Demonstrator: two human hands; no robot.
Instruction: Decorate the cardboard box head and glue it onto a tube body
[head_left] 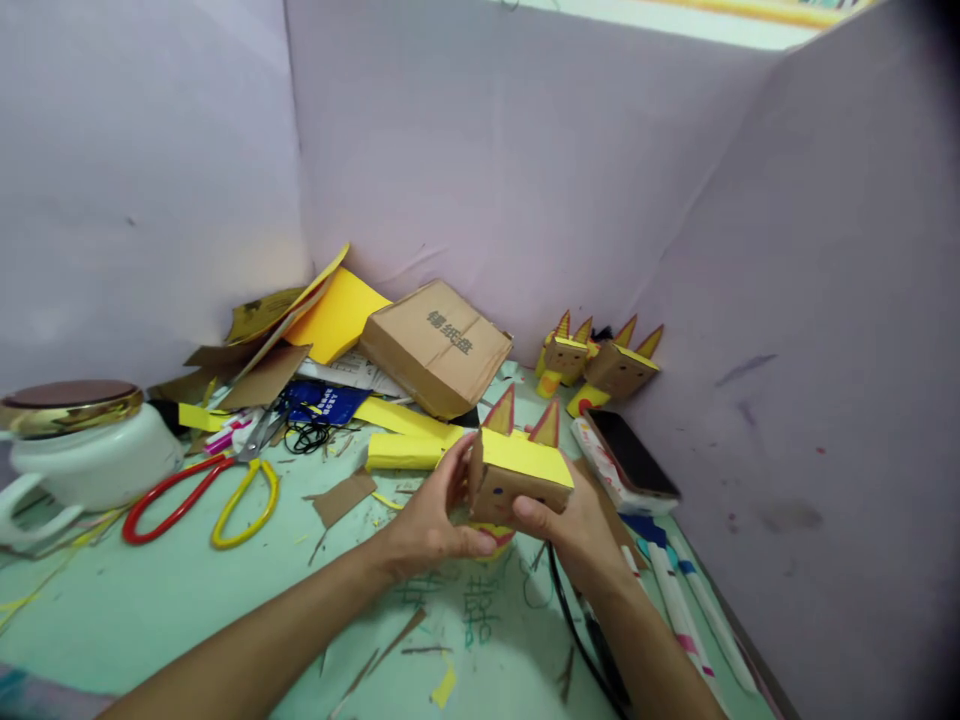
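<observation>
Between my two hands is a small cardboard animal figure (525,470) with a boxy head, a yellow top, two pointed ears edged in red and drawn eyes. My left hand (442,515) grips its left side and lower part, the thumb near a yellow and red bit underneath. On the right side of the head, my right hand (566,520) has its thumb pressed on the front face. The fingers behind the figure are partly hidden. A yellow paper roll (405,451) lies just behind my left hand.
Two similar figures (566,355) stand at the back right beside a phone (630,452). Red-and-yellow-handled scissors (244,480) and a lidded white mug (90,465) are at left. A cardboard box (439,345) leans behind. Markers (679,610) lie right; a black cable (570,615) runs by my right wrist.
</observation>
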